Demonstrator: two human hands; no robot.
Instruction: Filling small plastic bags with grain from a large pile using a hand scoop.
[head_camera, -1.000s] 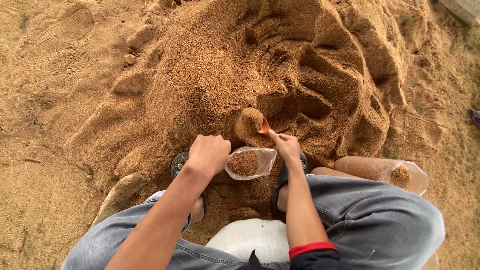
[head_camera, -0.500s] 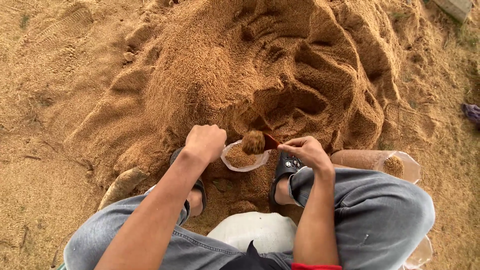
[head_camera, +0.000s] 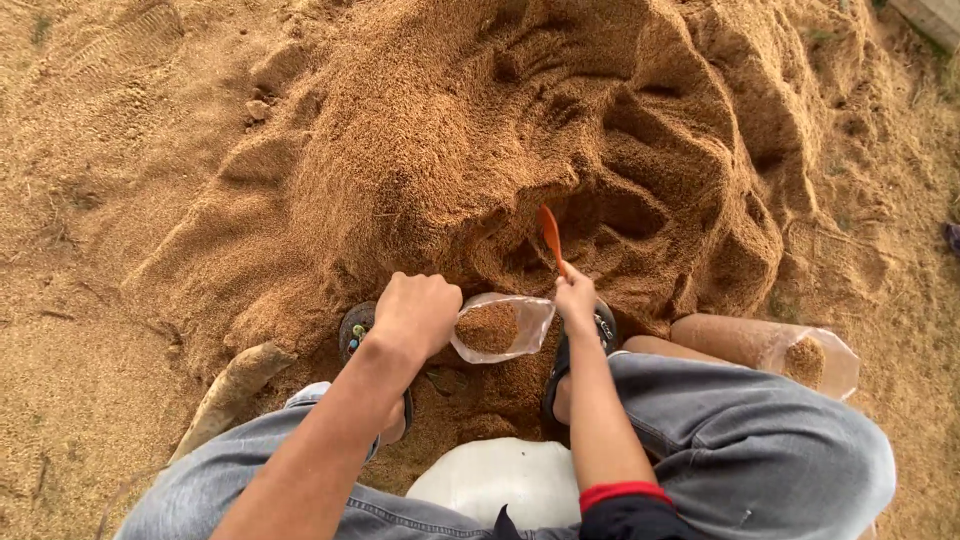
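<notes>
Head view, looking down past the knees. Bottom centre of the frame: a white sack (head_camera: 500, 480) between the legs, grey trousers either side, feet in dark sandals half sunk in the sawdust.

Centre of the frame: left hand (head_camera: 418, 315) closed in a fist on the rim of a clear plastic bag (head_camera: 495, 328), holding its mouth open. The bag lies low, just in front of the feet, about half full of brown sawdust.

Right hand (head_camera: 577, 298) just right of the bag, fingers pinched round the handle of an orange spoon (head_camera: 550, 236). The blade points up the frame and meets the foot of the sawdust heap (head_camera: 480, 150). No load visible on it.

Right middle of the frame: a second filled clear bag (head_camera: 770, 350) lies on its side by the right knee.

Upper frame: the heap, scooped and gouged, with bare sandy ground (head_camera: 80, 200) at left.

Judgement: filling is mid-cycle, at the scooping stroke. The next move calls for digging the spoon in, lifting it level, and tipping it over the held-open mouth without spilling.
</notes>
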